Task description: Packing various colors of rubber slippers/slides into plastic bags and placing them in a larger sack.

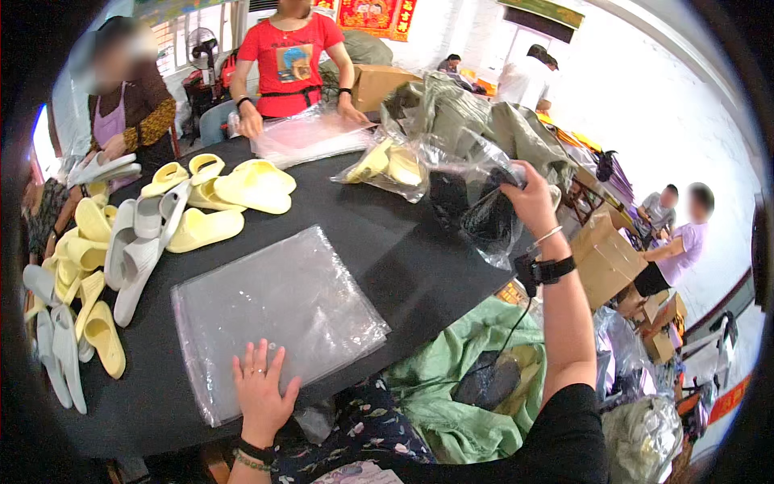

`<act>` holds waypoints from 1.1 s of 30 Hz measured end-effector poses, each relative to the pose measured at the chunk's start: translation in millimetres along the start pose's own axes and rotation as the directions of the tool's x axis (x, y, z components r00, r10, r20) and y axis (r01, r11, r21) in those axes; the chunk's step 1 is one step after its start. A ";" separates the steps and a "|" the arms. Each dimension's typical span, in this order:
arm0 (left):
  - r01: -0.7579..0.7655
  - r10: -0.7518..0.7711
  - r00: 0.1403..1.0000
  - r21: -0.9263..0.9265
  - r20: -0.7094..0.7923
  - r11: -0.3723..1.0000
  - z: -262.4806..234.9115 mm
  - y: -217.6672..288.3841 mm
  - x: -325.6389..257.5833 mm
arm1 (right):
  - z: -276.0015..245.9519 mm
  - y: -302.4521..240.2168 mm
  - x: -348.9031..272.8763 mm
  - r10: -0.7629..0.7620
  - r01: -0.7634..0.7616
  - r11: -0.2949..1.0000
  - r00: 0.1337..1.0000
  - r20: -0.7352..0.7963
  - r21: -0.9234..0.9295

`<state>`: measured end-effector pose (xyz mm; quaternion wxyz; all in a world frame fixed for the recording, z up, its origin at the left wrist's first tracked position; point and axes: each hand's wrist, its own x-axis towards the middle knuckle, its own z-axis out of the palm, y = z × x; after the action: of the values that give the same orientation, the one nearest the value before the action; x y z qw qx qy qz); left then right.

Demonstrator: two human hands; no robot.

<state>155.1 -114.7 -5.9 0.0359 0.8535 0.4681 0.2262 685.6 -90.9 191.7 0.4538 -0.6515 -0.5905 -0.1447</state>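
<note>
"Black tabletop point(427, 258) under everything; what lay on it?"

"1 stack of flat clear bags point(274, 290), with yellow slippers point(254, 187) and grey slippers point(145, 274) left of it."

"And the 2 hands?"

"The left hand point(264, 395) rested open, palm down, on the stack's near edge. The right hand point(532, 198) clutched a filmy pouch point(484, 210), something dark showing through, right of the stack."

"Anyone opposite?"

"1 person in a red shirt point(292, 60), beyond the stack."
</note>
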 end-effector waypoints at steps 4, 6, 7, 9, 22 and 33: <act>-0.040 0.038 0.997 -0.040 -0.060 0.998 3.7 -6.5 -4.8 | -20.7 -80.3 31.1 0.030 -0.087 0.974 0.966 0.258 0.211; -0.064 0.059 0.995 -0.049 -0.084 0.997 3.2 -9.0 -11.5 | -21.5 -114.6 46.8 -0.062 -0.014 0.976 0.939 0.338 0.217; -0.085 0.076 0.991 -0.083 -0.111 0.993 1.8 -9.7 -14.9 | -18.5 -139.1 53.2 -0.159 0.076 0.973 0.904 0.396 0.217; -0.104 0.083 0.987 -0.148 -0.139 0.983 -9.3 -2.5 -18.9 | -6.9 -172.7 65.0 -0.266 0.050 0.917 0.816 0.514 0.395; 0.172 -0.227 0.930 -0.202 -0.289 0.964 -46.8 -15.1 -70.8 | 205.5 -270.9 27.9 -0.666 0.583 0.746 0.634 0.393 0.322; 0.425 -0.518 0.644 -0.299 -0.564 0.854 -114.9 -133.1 -65.8 | 200.8 -195.3 -69.6 -0.005 -0.165 0.984 0.351 0.936 0.067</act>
<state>-27.5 -111.2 37.4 -0.0044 0.5718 0.6419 0.5109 421.8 -3.7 113.7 0.0920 -0.6103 -0.7199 0.3175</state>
